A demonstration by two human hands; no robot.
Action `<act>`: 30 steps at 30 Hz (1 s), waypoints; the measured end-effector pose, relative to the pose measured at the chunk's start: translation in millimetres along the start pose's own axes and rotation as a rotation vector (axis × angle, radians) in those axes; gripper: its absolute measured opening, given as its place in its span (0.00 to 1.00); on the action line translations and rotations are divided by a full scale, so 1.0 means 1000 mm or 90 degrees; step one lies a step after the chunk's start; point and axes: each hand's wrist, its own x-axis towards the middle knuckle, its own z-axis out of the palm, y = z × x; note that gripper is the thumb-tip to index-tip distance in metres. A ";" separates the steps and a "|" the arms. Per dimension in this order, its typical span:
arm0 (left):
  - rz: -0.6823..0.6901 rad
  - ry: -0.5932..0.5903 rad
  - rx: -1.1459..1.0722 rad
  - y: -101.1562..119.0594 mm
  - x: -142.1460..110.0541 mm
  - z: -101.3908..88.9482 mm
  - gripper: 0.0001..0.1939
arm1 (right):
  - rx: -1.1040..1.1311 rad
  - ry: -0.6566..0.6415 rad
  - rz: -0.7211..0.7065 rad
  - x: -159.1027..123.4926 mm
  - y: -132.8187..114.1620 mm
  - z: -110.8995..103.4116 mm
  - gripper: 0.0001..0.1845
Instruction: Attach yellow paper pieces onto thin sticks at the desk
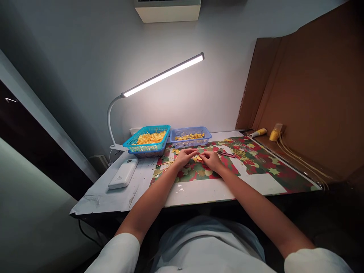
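Frame centre: left hand [185, 156] and right hand [211, 160], fingertips drawn together; cannot tell whether either grips anything. Yellow piece [197, 159] sits between them, long axis and direction indiscernible (too small). Left of centre, teal basket [163, 140] holds yellow bits; blue basket [193, 143], right of it, darker bits. Piece appears bright.

Both forearms [155, 197] reach forward and converge, the left hand [186, 156] and right hand [212, 160] curled close together
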 end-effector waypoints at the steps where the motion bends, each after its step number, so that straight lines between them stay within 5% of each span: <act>1: 0.001 -0.003 -0.017 0.000 0.000 0.001 0.26 | 0.001 0.002 -0.002 0.000 0.000 0.000 0.15; 10: 0.022 -0.050 -0.008 0.005 -0.006 0.002 0.28 | 0.056 -0.016 0.042 -0.001 -0.001 0.001 0.15; 25: 0.027 -0.032 0.005 0.009 -0.006 0.004 0.15 | 0.069 -0.045 0.041 -0.005 -0.007 -0.001 0.16; 30: 0.135 0.037 0.055 0.023 -0.010 0.012 0.11 | 0.032 0.057 -0.038 0.000 -0.005 -0.002 0.14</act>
